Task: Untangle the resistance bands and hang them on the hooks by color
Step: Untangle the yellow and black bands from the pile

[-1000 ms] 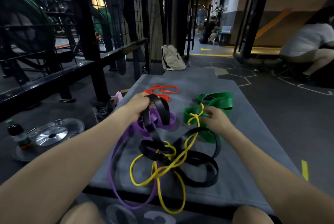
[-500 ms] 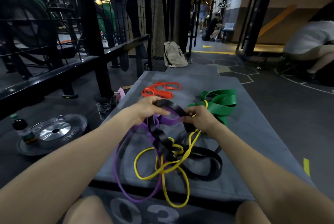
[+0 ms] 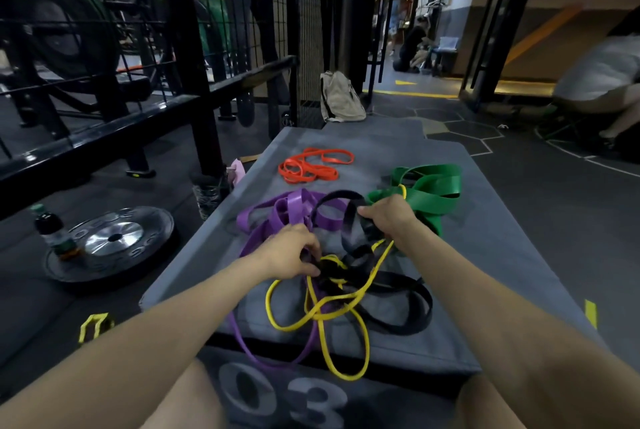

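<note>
Left hand [image 3: 289,250]: fingers curled, tips pinching into the knot where black band [image 3: 398,293] and yellow band [image 3: 322,314] cross; exactly which strand sits in the pinch not clear, black most likely. Right hand [image 3: 389,219]: fingers closed around a raised loop of the black band, thumb pointing left over it; a yellow strand runs out from beneath the palm towards the knot.

Black band: one loop lifted at the right hand, the rest flat in wide coils on the grey mat [image 3: 485,255], nearer the right forearm. Yellow band: threaded through the black coils, two long loops trailing towards the near edge of the mat, a small end showing at the green band [image 3: 429,191] just beyond the right hand. Purple band [image 3: 294,210]: bunched beyond the left hand, one long strand passing under the left wrist and over the mat's near edge. Green band: heaped right of centre, touching the right hand's far side. Orange band [image 3: 313,165]: coiled alone farther up the mat, apart from the tangle.

Left of the mat on the floor: weight plate [image 3: 110,241] with a dark bottle [image 3: 52,231] standing on its rim. Beige bag [image 3: 341,97] upright past the mat's far end. Black rack [image 3: 187,57] along the left side.
</note>
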The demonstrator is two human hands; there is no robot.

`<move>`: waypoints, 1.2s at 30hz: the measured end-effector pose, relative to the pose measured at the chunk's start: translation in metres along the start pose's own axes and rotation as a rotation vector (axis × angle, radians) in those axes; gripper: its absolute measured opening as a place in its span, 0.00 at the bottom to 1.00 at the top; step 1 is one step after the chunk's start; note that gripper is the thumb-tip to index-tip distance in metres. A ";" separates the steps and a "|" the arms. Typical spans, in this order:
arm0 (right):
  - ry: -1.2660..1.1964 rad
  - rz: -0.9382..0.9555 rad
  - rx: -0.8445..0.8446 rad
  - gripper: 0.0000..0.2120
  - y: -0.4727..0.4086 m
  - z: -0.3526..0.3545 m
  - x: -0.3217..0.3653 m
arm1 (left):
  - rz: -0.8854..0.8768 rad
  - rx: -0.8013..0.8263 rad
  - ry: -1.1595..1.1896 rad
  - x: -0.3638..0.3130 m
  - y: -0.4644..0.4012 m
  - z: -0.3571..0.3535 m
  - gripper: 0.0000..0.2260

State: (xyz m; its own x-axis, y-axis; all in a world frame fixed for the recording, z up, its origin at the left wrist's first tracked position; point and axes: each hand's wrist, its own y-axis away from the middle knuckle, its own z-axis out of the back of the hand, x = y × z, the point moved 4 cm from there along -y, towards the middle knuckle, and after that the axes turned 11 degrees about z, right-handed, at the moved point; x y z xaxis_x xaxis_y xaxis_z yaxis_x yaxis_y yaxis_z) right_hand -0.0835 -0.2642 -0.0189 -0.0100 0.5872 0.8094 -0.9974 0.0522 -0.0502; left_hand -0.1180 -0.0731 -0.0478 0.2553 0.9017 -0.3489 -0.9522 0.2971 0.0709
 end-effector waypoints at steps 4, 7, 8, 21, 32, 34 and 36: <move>0.015 -0.045 0.017 0.18 -0.010 -0.011 0.021 | 0.007 -0.100 -0.008 0.011 0.002 0.002 0.05; -0.062 -0.038 0.028 0.17 -0.016 -0.022 0.028 | -0.017 -0.120 -0.005 0.009 0.011 0.001 0.08; -0.136 -0.021 0.057 0.15 -0.016 -0.027 0.028 | -0.035 -0.105 -0.006 0.006 0.014 -0.001 0.09; 0.013 0.087 0.198 0.15 0.016 -0.015 -0.013 | 0.110 0.006 -0.369 -0.020 0.026 -0.032 0.37; 0.412 0.195 0.544 0.11 0.060 -0.027 -0.045 | 0.405 -0.030 -0.178 0.011 0.029 -0.039 0.23; 0.364 0.248 0.527 0.10 0.060 -0.036 -0.043 | 0.425 0.011 -0.096 0.011 0.030 -0.045 0.25; 0.406 0.278 0.528 0.11 0.057 -0.045 -0.044 | 0.470 0.047 0.014 0.010 0.030 -0.051 0.29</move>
State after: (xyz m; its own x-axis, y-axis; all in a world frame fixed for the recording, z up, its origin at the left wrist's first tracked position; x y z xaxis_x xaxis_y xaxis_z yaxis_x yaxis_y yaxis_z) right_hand -0.1371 -0.2508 -0.0834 -0.3432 0.7815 0.5211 -0.8645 -0.4797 0.1500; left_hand -0.1529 -0.0714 -0.0969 -0.2039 0.9378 -0.2810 -0.9553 -0.1279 0.2664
